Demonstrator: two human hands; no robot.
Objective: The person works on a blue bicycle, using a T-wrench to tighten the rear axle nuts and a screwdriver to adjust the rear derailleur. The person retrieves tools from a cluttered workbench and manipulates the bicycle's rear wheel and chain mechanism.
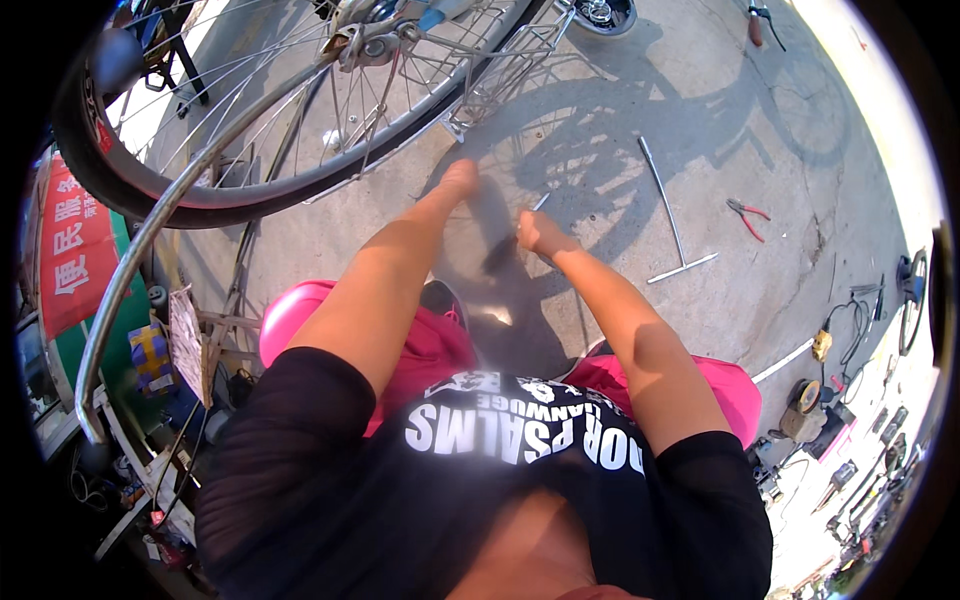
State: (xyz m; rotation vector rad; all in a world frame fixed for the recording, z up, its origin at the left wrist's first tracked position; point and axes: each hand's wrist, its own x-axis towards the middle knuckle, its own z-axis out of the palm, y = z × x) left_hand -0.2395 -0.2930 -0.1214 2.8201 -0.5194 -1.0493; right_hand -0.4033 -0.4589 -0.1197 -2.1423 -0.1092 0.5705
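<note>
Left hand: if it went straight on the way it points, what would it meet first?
Most likely the wire rack beside the wheel: the left hand points toward it, though this single view leaves depth unclear.

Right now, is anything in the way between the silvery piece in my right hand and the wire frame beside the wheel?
Nothing visible blocks it: between the silvery piece in your right hand and the wire frame, only shadowed concrete shows. Your left hand is off to the left of that gap.
</note>
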